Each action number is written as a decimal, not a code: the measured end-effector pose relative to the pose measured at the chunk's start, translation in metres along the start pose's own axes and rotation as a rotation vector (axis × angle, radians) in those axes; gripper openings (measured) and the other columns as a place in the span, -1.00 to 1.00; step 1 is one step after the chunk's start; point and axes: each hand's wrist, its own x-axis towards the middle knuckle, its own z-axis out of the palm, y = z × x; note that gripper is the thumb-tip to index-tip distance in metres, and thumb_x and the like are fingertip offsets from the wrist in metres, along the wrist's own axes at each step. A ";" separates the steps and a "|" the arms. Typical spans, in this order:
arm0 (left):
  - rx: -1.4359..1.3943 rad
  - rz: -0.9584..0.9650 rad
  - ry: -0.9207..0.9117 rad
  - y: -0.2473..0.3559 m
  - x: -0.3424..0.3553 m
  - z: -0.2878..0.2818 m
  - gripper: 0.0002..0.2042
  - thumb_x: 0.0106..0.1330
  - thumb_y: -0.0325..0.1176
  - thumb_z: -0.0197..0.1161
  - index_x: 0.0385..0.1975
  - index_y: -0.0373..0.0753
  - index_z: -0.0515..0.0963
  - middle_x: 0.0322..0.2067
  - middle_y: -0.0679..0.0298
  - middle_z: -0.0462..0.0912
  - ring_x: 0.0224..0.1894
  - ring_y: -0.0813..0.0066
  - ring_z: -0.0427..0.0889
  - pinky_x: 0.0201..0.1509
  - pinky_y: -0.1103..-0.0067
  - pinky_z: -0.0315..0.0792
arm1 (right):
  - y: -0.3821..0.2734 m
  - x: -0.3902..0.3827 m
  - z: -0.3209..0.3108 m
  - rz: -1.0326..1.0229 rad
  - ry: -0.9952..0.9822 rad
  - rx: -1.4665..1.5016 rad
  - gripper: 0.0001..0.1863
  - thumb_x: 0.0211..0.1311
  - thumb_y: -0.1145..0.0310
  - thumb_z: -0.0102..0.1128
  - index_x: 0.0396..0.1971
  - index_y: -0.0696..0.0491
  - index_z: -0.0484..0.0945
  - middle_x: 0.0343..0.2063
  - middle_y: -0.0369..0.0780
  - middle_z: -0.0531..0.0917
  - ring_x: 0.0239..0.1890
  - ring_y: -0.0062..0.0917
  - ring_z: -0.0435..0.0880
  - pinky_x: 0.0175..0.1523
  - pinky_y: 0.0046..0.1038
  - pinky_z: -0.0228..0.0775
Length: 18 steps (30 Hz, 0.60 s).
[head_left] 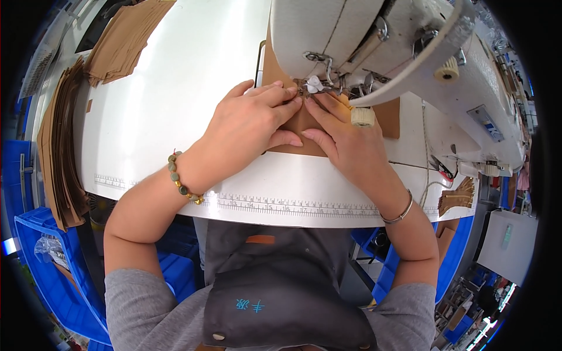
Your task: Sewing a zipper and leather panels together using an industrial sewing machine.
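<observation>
A brown piece of fabric or leather-like sheet (300, 121) lies on the white table under the head of a sewing machine (328, 35). On its left part rests my left hand (249, 120), fingers stretched toward the presser foot (305, 89) and thumb apart. My right hand (348, 134) lies on the sheet's right part, its fingers extended beside the foot and partly hidden by the machine. Both thumbs point at each other across a small gap. A small white piece (315, 85) sits at the foot; the needle tip cannot be made out.
Stacked brown pieces (64, 140) hang over the table's left edge, and another brown stack (126, 44) lies farther back. A ruler strip (263, 202) follows the near edge. Red-handled snips (446, 169) and small brown strips (456, 199) lie at right. Below left stands a blue bin (41, 245).
</observation>
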 end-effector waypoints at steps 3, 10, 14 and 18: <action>-0.002 -0.002 -0.008 0.000 0.000 0.000 -0.41 0.14 0.08 0.39 0.09 -0.19 0.71 -0.10 0.28 0.70 -0.05 0.24 0.70 0.27 0.28 0.49 | 0.001 0.000 -0.001 -0.002 -0.002 0.020 -0.45 0.23 0.14 0.41 0.19 0.06 0.64 0.00 -0.19 0.76 0.02 -0.26 0.67 0.43 -0.04 0.29; 0.022 -0.005 -0.003 0.000 0.001 0.000 -0.41 0.15 0.08 0.39 0.11 -0.17 0.70 -0.06 0.29 0.71 -0.03 0.23 0.70 0.32 0.24 0.47 | 0.001 0.002 -0.001 0.001 0.006 0.025 -0.47 0.23 0.14 0.41 0.17 0.06 0.66 -0.02 -0.21 0.77 0.03 -0.29 0.67 0.42 -0.03 0.30; 0.020 -0.010 -0.017 0.000 0.002 -0.001 -0.42 0.16 0.06 0.40 0.12 -0.16 0.70 -0.06 0.28 0.71 -0.01 0.23 0.69 0.31 0.25 0.47 | 0.002 0.001 0.001 -0.002 0.018 0.016 -0.48 0.21 0.14 0.43 0.14 0.06 0.67 -0.06 -0.22 0.77 0.00 -0.31 0.67 0.41 -0.03 0.31; 0.007 -0.007 -0.017 -0.001 0.002 0.000 -0.42 0.16 0.03 0.41 0.13 -0.19 0.70 -0.11 0.26 0.69 -0.05 0.22 0.69 0.27 0.30 0.49 | 0.002 0.003 0.000 0.002 0.031 0.009 -0.48 0.20 0.13 0.44 0.13 0.05 0.68 -0.14 -0.21 0.76 -0.01 -0.32 0.67 0.40 -0.04 0.32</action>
